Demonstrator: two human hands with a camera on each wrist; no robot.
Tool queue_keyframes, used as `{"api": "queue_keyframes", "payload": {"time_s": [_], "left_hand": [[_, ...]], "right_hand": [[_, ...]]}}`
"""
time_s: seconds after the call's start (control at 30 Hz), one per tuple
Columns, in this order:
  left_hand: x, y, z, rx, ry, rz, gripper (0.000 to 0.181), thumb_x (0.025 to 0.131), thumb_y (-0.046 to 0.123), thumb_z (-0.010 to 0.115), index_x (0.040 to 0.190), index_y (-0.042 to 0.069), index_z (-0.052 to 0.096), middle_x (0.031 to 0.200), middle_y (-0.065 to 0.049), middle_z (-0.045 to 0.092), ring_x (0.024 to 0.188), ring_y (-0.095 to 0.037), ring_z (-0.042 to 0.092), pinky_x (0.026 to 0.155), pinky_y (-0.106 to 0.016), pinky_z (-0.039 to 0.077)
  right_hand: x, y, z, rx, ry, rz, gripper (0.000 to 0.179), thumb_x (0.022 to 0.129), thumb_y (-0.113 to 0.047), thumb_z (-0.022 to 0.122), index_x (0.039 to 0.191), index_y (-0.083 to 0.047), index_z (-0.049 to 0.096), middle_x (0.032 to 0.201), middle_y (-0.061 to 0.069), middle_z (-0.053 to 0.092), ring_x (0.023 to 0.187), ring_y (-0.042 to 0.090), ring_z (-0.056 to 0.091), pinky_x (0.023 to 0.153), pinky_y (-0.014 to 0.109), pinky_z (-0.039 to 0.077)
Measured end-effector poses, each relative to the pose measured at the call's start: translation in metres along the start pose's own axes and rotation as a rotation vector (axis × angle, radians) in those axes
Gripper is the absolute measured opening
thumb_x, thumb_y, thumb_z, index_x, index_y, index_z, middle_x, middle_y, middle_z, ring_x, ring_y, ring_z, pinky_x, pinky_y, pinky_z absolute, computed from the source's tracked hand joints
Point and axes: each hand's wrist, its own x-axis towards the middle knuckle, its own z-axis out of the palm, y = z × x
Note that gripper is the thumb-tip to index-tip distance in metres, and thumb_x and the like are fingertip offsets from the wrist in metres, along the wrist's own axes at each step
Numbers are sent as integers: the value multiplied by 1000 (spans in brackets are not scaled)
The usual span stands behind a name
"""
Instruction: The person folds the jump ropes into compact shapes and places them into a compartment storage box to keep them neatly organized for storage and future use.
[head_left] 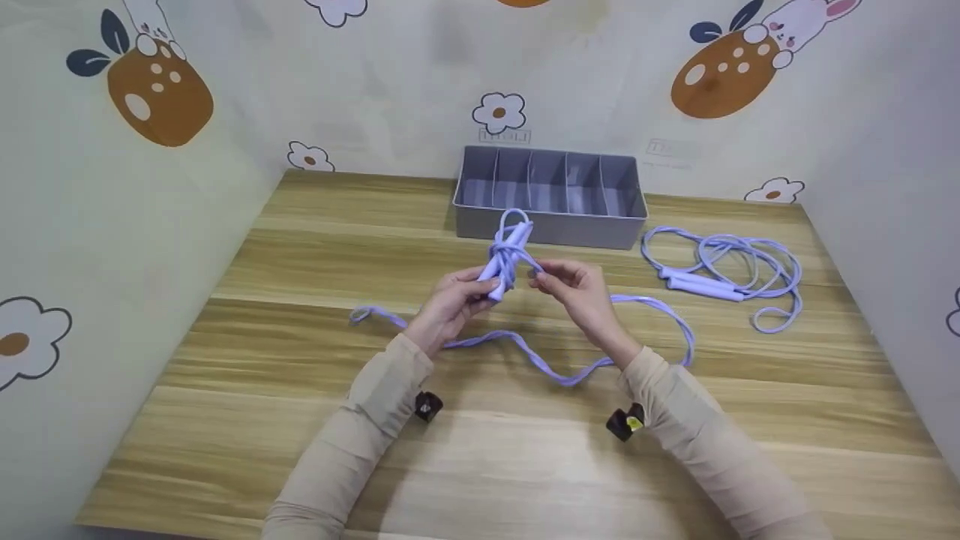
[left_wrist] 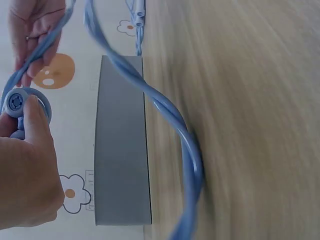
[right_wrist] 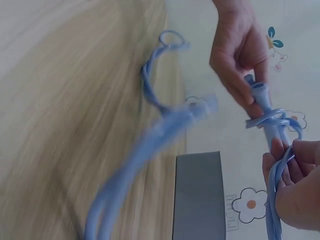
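Note:
Above the table, my left hand (head_left: 454, 304) grips the paired handles of a blue jump rope (head_left: 517, 240) near their lower ends. Cord is wound around the middle of these handles, and a small loop stands out at the top. My right hand (head_left: 574, 292) pinches the cord just right of the handles; the right wrist view shows the doubled cord (right_wrist: 272, 200) between its thumb and fingers. From there the twisted cord (head_left: 517, 341) trails down and snakes over the table beneath both forearms, ending in a small loop at the left.
A grey box (head_left: 551, 229) with several compartments stands at the back of the table against the patterned wall. To its right lies a second blue jump rope (head_left: 705, 285), loosely coiled with its handles side by side. Walls border the table (head_left: 300, 247) at left and right.

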Motion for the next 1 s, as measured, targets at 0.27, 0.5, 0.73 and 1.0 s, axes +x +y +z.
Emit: {"api": "queue_keyframes", "payload": {"time_s": [0.27, 0.5, 0.73, 1.0], "left_hand": [[2, 12, 5, -48, -7, 21, 42, 85, -12, 47, 127, -12, 40, 79, -7, 65, 69, -13, 64, 69, -21, 55], [9, 32, 11, -94, -26, 46, 44, 87, -12, 45, 129, -13, 36, 73, -7, 65, 66, -13, 64, 64, -19, 54], [16, 49, 22, -128, -42, 62, 45, 87, -12, 44, 131, -11, 35, 73, -8, 64, 64, -12, 62, 61, -18, 54], [18, 57, 27, -191, -35, 73, 16, 87, -11, 45, 91, -2, 58, 72, -9, 63, 63, -13, 61, 61, -20, 54]], "right_hand": [[6, 6, -13, -115, -53, -39, 25, 84, 11, 53, 107, 21, 53, 94, 32, 62, 76, 21, 65, 76, 27, 54], [11, 9, -21, -220, -25, -20, 22, 84, 7, 55, 104, 17, 58, 91, 29, 63, 68, 11, 64, 70, 24, 55], [15, 11, -23, -157, 0, 20, 22, 86, 6, 53, 105, 17, 57, 78, 6, 69, 63, 6, 62, 66, 26, 56], [12, 20, -29, 107, 8, 172, 25, 89, 4, 49, 110, 15, 56, 76, -2, 68, 63, 9, 63, 63, 21, 55]]}}
